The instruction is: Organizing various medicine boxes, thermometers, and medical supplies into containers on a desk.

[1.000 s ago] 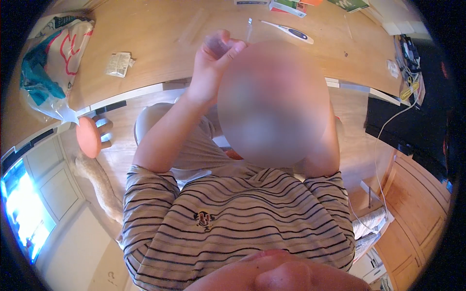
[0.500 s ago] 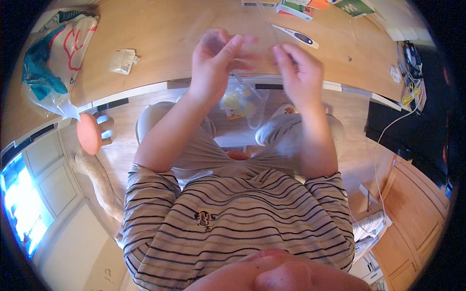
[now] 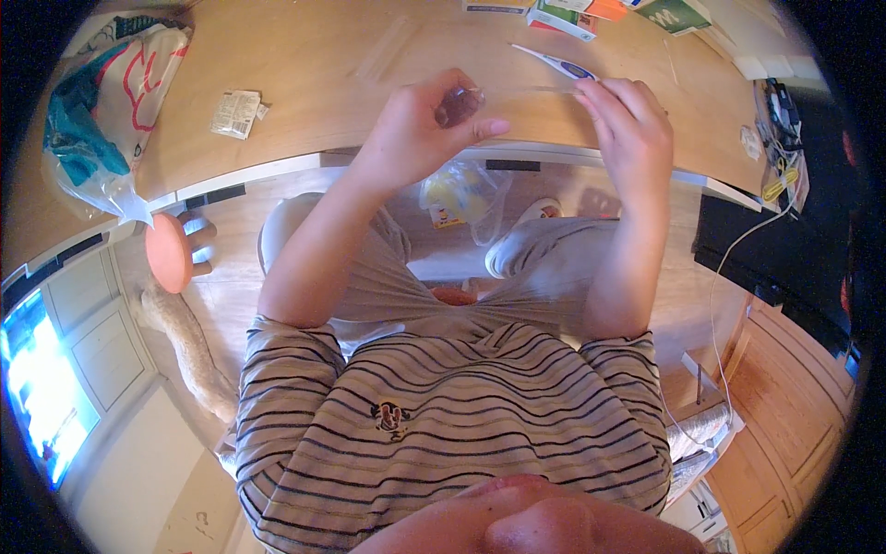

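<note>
Over the desk's near edge, my left hand (image 3: 420, 129) curls around a shiny clear, rounded thing that looks like a roll of clear tape (image 3: 460, 104), its thumb stretched out to the right. A thin see-through strip (image 3: 540, 90) runs from there across to my right hand (image 3: 635, 129). The right thumb and fingertips pinch the strip's end. Just beyond that hand lies a white and blue digital thermometer (image 3: 552, 61), its lower end partly covered by the fingers.
A faint clear strip (image 3: 383, 48) lies on the wooden desk (image 3: 305, 65). There is a small white packet (image 3: 237, 114) at left, beside a teal and white plastic bag (image 3: 97, 120). Boxes (image 3: 563, 18) stand at the back; cables (image 3: 784, 175) hang at right. Below are an orange stool (image 3: 169, 254) and plastic bag (image 3: 466, 194).
My hands have moved apart, the right one farther right and next to the thermometer. The strip now shows stretched between them. My left hand has turned, showing the clear rounded thing.
</note>
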`<state>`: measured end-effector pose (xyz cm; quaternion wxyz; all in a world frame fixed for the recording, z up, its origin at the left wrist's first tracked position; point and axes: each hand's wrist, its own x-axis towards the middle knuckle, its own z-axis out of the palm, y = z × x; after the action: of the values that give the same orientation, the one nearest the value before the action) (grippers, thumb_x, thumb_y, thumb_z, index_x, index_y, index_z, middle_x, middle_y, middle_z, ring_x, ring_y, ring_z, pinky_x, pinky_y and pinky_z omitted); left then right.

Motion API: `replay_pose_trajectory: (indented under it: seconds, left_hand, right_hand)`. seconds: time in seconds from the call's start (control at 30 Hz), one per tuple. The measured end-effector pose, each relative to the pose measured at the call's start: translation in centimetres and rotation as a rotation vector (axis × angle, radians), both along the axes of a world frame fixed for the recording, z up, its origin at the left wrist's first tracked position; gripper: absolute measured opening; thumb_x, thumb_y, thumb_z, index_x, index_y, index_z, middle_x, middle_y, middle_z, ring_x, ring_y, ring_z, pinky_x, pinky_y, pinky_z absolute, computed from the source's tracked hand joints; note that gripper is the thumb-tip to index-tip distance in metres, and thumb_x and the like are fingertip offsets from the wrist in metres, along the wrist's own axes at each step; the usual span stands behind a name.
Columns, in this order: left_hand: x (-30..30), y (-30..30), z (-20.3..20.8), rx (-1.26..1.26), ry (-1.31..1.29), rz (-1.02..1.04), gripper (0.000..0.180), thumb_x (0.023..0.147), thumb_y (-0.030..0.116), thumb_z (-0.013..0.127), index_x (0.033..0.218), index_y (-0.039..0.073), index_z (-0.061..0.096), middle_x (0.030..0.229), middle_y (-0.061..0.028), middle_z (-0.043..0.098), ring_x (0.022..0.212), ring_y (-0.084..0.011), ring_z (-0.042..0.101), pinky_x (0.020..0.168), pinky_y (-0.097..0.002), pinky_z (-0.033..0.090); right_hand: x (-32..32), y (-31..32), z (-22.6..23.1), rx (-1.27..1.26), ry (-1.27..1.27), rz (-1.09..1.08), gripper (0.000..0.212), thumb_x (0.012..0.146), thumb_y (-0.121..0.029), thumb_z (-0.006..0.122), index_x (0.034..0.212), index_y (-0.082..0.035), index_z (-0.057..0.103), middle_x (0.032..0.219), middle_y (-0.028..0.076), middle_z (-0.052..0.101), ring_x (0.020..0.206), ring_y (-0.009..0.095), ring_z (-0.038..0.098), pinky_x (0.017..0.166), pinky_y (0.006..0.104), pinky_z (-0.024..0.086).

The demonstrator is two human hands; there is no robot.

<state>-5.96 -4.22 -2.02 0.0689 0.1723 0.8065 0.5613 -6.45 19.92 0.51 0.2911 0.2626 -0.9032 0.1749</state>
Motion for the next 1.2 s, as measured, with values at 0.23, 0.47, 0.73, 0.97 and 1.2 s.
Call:
replay_pose_trajectory:
  seconds: [0.23,0.47,0.73,0.97,1.2]
  left_hand:
    - [0.7,0.2,-0.3,-0.347,-0.007,-0.130,0.032,0.089,0.033,0.060,0.096,0.003,0.056,0.067,-0.0133,0.058,0.059,-0.0183,0.055,0.056,-0.0322,0.043]
    - [1.2,1.1,-0.4,-0.269,-0.018,-0.216,0.031,0.092,0.031,0.056,0.099,0.001,0.056,0.068,-0.0127,0.058,0.058,-0.0189,0.050,0.057,-0.0333,0.043]
    - [1.5,1.3,0.2,0.164,-0.391,-0.317,0.024,0.095,0.027,0.052,0.106,0.005,0.051,0.073,0.0054,0.042,0.063,-0.0040,0.037,0.055,-0.0209,0.032]
    - [1.6,1.2,-0.1,0.169,-0.307,-0.348,0.024,0.095,0.024,0.052,0.107,0.004,0.051,0.074,0.0038,0.046,0.062,-0.0035,0.038,0.053,-0.0199,0.032]
    - [1.7,1.1,-0.1,0.148,-0.384,-0.394,0.021,0.094,0.021,0.053,0.105,0.004,0.055,0.070,0.0014,0.053,0.054,-0.0042,0.041,0.049,-0.0214,0.035]
  right_hand:
    - [0.6,-1.2,-0.6,-0.033,-0.168,0.140,0.022,0.072,-0.006,0.066,0.094,-0.012,0.068,0.083,0.004,0.059,0.076,0.022,0.058,0.064,0.0330,0.049]
    - [1.7,-3.9,-0.9,-0.139,-0.374,0.356,0.032,0.074,-0.001,0.059,0.103,-0.012,0.065,0.090,0.006,0.058,0.083,0.026,0.057,0.073,0.0342,0.048]
    - [1.6,-4.1,-1.4,-1.096,-0.779,0.508,0.040,0.091,-0.001,0.047,0.130,-0.001,0.038,0.112,0.013,0.057,0.109,0.022,0.055,0.096,0.0339,0.041]
    - [1.4,-2.6,-0.4,-0.930,-1.049,0.700,0.042,0.093,-0.007,0.047,0.133,0.000,0.036,0.130,0.014,0.050,0.121,0.023,0.048,0.098,0.0334,0.039]
    - [1.5,-1.6,0.5,-0.600,-1.015,0.635,0.043,0.089,-0.007,0.052,0.131,-0.002,0.046,0.133,0.007,0.050,0.122,0.019,0.047,0.100,0.0310,0.038]
